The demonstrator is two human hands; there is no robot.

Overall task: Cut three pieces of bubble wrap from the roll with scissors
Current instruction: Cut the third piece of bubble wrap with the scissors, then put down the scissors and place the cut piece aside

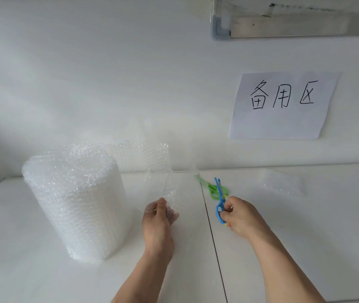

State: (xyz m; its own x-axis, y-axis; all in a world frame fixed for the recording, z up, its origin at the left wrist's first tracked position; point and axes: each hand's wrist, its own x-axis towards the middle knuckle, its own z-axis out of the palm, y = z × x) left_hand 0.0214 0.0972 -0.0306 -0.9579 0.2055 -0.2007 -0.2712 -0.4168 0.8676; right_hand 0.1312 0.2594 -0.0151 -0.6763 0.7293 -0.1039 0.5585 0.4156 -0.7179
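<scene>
Table [43,270]: white, two tops butted along a dark seam running near to far just right of centre; bare surface to the near side of both hands. Roll [75,200]: bubble wrap, standing upright at the left, its axis vertical. Loose sheet [152,167]: unwound from the roll's far right side, running rightward and nearward, held up off the table as a standing band; its free end lies between the roll and the seam. Paper sign [283,106]: on the wall at far right, handwritten characters. Cut piece [281,184]: a faint patch of bubble wrap lying flat at far right, well apart from the hands; judged one piece already done. Left hand [158,217]: grip pinching the near lower corner of the sheet, thumb up. Right hand [239,215]: grip curled through the handles of the blue scissors [220,200], blades pointing far and slightly left, blades nearly together. Green scissors [213,188]: idle on the table just beyond. The sheet lies left of the blades, across the seam; the cut would likely run upward through the band.
</scene>
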